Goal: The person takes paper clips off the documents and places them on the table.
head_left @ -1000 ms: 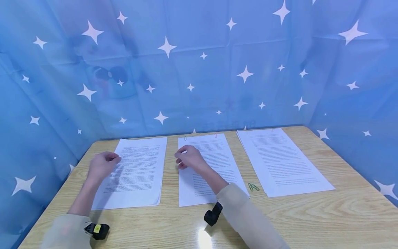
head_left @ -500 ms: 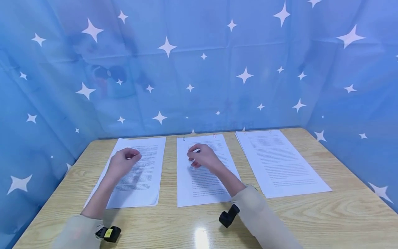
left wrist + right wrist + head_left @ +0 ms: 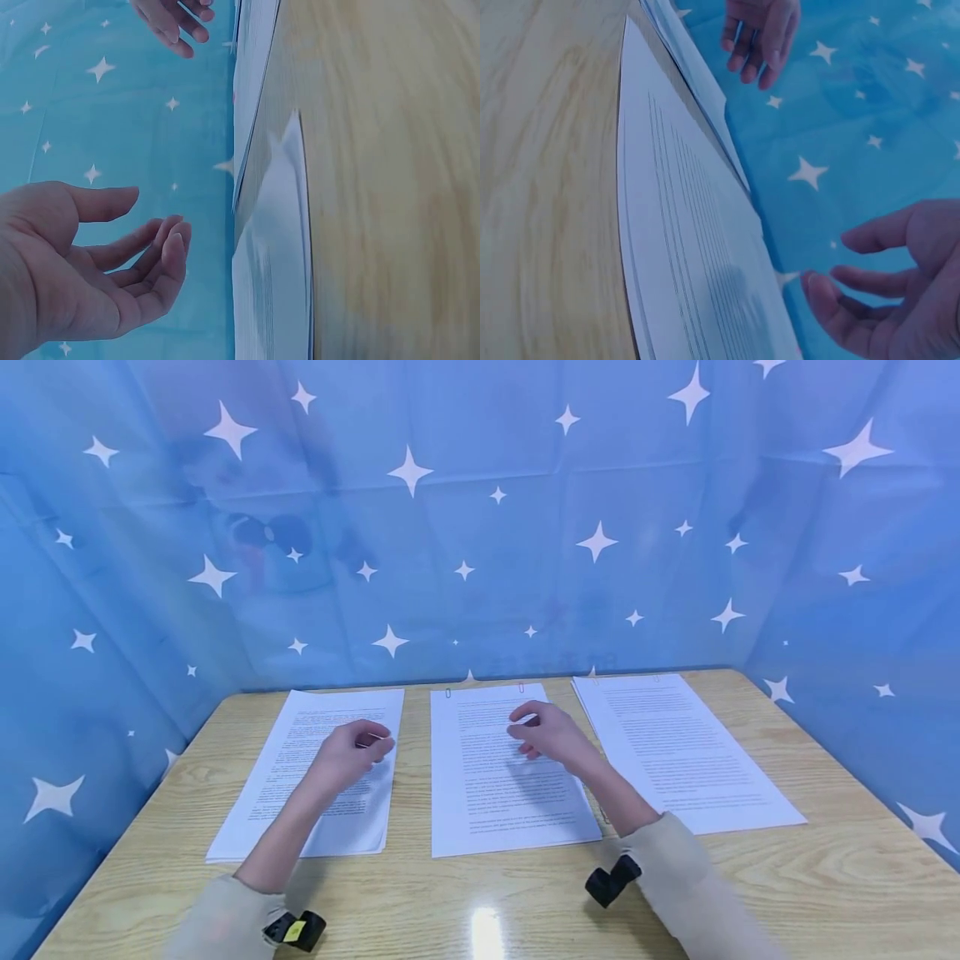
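Observation:
Above the left stack of printed paper (image 3: 243, 827) hovers my left hand (image 3: 348, 756), its fingers loosely bent and holding nothing. My right hand (image 3: 551, 731) hangs over the middle stack of printed paper (image 3: 510, 827), likewise with relaxed fingers and nothing in them. A gap between thumb and fingers shows in both wrist views. On the middle stack's top edge sit a green paper clip (image 3: 448, 692) and a pink paper clip (image 3: 521, 687). The right stack of printed paper (image 3: 690, 760) carries two pale clips along its top edge, too faint to tell their colour.
All three stacks lie side by side on a wooden table (image 3: 420, 910). Behind it hangs a blue curtain (image 3: 480, 527) with white stars. My right forearm mostly hides the spot between the middle and right stacks where loose green paper clips lie.
Both hands have moved to the right above the paper, the left from its stack's left edge, the right across the middle stack. The loose green clips have become mostly covered by the right forearm.

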The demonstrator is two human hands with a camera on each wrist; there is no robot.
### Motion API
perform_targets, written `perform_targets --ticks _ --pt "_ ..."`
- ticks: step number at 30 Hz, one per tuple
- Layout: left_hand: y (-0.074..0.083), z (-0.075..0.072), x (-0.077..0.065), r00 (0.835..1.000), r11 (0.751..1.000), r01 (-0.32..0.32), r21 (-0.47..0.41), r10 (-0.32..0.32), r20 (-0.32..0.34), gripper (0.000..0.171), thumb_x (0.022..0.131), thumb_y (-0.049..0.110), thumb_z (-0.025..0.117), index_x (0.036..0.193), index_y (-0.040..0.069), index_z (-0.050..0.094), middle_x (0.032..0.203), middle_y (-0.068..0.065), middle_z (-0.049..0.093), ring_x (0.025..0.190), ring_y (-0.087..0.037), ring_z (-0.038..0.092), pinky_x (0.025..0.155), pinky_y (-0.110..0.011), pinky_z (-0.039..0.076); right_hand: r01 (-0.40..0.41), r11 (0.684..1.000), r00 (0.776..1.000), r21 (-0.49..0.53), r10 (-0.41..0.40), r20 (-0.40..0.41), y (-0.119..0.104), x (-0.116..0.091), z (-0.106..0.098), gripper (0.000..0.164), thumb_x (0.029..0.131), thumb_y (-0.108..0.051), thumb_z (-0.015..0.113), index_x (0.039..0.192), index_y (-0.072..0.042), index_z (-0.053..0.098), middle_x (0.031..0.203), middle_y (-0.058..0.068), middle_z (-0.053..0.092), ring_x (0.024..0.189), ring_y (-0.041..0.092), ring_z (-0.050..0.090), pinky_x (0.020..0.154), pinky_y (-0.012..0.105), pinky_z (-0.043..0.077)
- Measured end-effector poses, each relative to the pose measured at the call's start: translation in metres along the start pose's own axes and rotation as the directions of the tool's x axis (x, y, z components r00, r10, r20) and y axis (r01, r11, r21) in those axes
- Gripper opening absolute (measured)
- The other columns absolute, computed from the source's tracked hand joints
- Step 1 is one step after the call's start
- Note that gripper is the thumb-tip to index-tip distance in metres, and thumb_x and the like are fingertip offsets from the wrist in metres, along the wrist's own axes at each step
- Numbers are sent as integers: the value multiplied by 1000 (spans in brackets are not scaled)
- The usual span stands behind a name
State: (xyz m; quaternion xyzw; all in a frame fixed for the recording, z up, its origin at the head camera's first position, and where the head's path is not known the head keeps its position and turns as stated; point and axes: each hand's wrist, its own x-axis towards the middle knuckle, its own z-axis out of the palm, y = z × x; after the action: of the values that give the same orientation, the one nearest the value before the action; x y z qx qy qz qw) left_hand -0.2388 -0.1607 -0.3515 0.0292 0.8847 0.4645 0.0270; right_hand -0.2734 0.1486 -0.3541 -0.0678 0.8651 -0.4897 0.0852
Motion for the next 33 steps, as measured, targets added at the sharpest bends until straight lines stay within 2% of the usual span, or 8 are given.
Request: perform_targets --ticks 7,15,18,22,27,33 --pt "8 16 2 997 1000 27 -9 -27 72 43 99 20 62 131 -8 56 112 -18 65 97 -32 64 87 -43 50 -9 1000 1000 -25 9 1 13 -13 -27 42 101 -15 60 135 8 50 116 27 63 89 38 66 77 41 56" --pt "10 31 8 990 991 53 -120 -36 136 47 99 16 60 134 -12 50 115 -22 63 100 -32 65 88 -44 53 -41 996 999 -81 43 11 32 -20 -48 45 100 -15 58 137 9 47 98 21 65 81 27 65 79 41 55" --pt "13 37 9 988 987 73 -146 -52 143 46 98 14 60 134 -13 49 111 -23 64 95 -30 65 84 -41 54 -56 998 998 -39 57 24 40 -21 -55 46 100 -13 57 137 11 44 91 20 63 77 26 62 76 40 54" --pt "17 43 11 987 984 105 -141 -85 139 45 98 10 60 133 -15 48 110 -25 64 87 -30 67 76 -37 55 -80 997 996 5 80 39 47 -24 -61 50 100 -12 58 139 14 39 91 19 60 75 25 61 72 39 54" --pt "19 51 14 983 982 145 -122 -129 129 43 98 7 62 131 -17 48 115 -27 61 81 -28 69 69 -34 56 -94 995 995 -13 95 40 53 -24 -62 53 101 -12 58 140 17 38 96 20 63 76 22 64 72 37 55" --pt "20 60 16 977 984 167 -58 -157 142 23 97 5 63 111 -13 61 100 -20 64 71 -21 67 63 -29 55 -96 995 994 11 96 49 58 -20 -58 54 101 -10 57 140 21 36 108 26 64 79 21 68 75 37 57"
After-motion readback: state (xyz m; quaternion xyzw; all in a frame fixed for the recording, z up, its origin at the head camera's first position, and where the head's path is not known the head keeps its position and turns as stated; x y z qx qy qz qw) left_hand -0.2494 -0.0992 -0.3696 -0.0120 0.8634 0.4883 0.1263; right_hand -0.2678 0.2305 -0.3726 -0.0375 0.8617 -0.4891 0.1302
